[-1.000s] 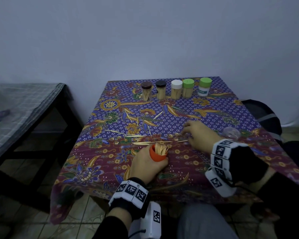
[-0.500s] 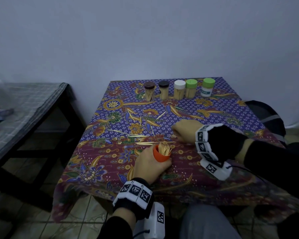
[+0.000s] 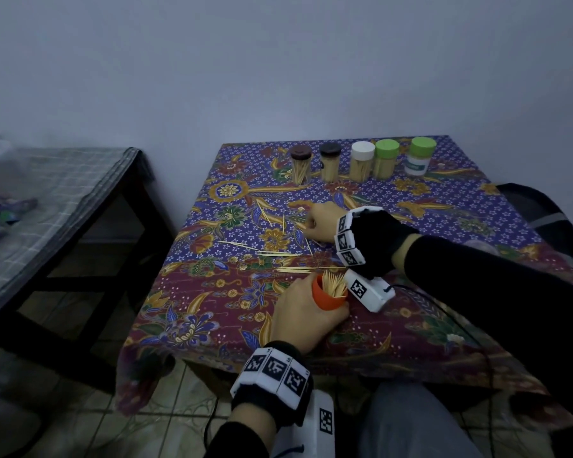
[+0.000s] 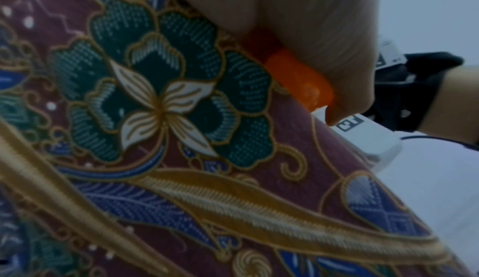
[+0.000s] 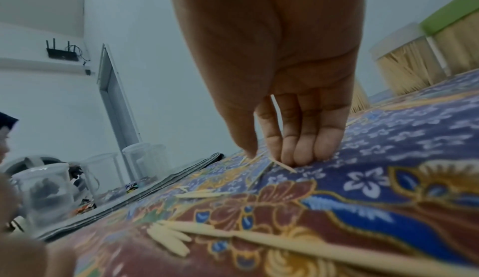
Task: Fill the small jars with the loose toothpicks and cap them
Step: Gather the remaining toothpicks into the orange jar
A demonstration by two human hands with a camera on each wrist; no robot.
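Five capped jars line the batik tablecloth; left hand grips one orange jar, right hand pinching loose toothpicks.

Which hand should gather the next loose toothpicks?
Right. The right hand already has its fingers down on loose toothpicks on the cloth, while the left hand grips the orange jar, steadying it.
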